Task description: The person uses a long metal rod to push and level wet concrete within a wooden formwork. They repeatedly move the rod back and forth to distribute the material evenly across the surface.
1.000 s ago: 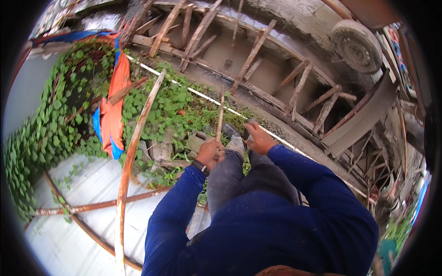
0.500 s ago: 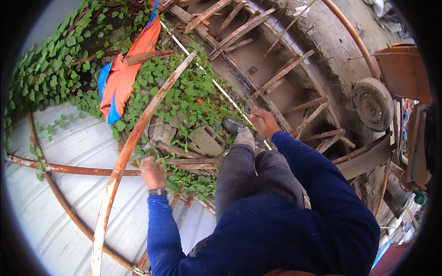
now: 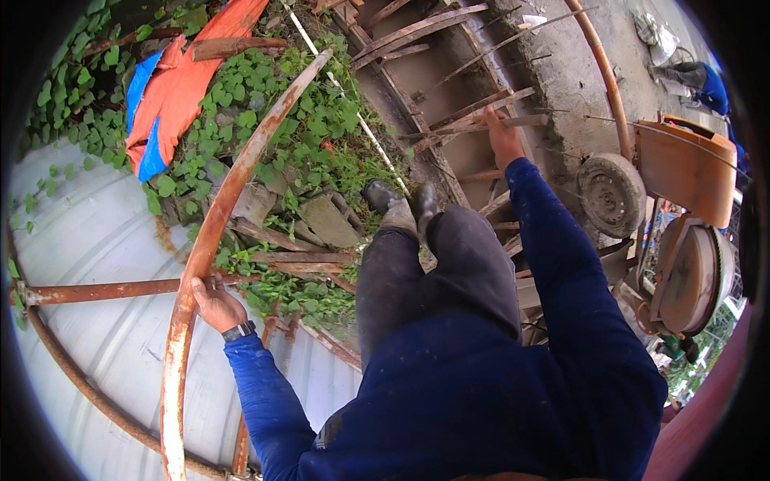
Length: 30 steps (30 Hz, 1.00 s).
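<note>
The rusty pipe [image 3: 210, 232] meets the left hand [image 3: 216, 305]; a wooden stick [image 3: 529, 120] lies at the right hand [image 3: 504, 143]. Whether either grasps, I cannot tell. Leaning on loose supports could send the boots [image 3: 426, 205], between both hands, slipping trenchward.

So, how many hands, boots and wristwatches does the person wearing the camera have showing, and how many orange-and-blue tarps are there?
Hands: 2 (left hand, right hand)
Boots: 2 (left boot, right boot)
Wristwatch: 1
Orange-and-blue tarp: 1
Total: 6
</note>
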Motion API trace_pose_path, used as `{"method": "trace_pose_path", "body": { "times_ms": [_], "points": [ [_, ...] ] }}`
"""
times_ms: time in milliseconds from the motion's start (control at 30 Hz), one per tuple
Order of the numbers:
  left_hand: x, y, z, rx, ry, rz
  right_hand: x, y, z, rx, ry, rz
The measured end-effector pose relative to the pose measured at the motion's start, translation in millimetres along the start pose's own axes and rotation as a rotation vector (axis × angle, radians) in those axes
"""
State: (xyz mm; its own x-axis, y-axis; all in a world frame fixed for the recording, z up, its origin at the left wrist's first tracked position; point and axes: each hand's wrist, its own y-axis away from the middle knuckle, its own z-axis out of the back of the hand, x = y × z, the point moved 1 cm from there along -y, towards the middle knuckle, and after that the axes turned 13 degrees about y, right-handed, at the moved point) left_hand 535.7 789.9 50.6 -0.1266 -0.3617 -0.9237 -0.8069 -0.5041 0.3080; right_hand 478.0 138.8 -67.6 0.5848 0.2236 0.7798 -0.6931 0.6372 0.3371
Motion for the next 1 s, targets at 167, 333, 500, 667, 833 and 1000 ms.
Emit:
{"method": "trace_pose_path", "body": {
  "times_ms": [167, 333, 500, 667, 833, 1000],
  "points": [
    [0, 1, -5, -0.004, -0.036, -0.039, 70, -14, 5, 0.063, -0.057, 0.06],
    [2, 4, -9, -0.033, -0.059, 0.002, 100, -37, -10, 0.118, -0.025, 0.085],
    [5, 5, -11, -0.036, -0.029, -0.051, 102, -42, -34, 0.201, 0.047, 0.01],
    [5, 13, -27, -0.053, -0.032, -0.131, 52, -61, -44, 0.317, 0.301, 0.09],
    [22, 4, -15, -0.112, -0.004, -0.234, 8, -84, -53, 0.427, 0.448, 0.181],
    [16, -13, 25, -0.065, 0.099, -0.171, -3, -115, -78, 0.606, 0.521, 0.3]
  ]
}}
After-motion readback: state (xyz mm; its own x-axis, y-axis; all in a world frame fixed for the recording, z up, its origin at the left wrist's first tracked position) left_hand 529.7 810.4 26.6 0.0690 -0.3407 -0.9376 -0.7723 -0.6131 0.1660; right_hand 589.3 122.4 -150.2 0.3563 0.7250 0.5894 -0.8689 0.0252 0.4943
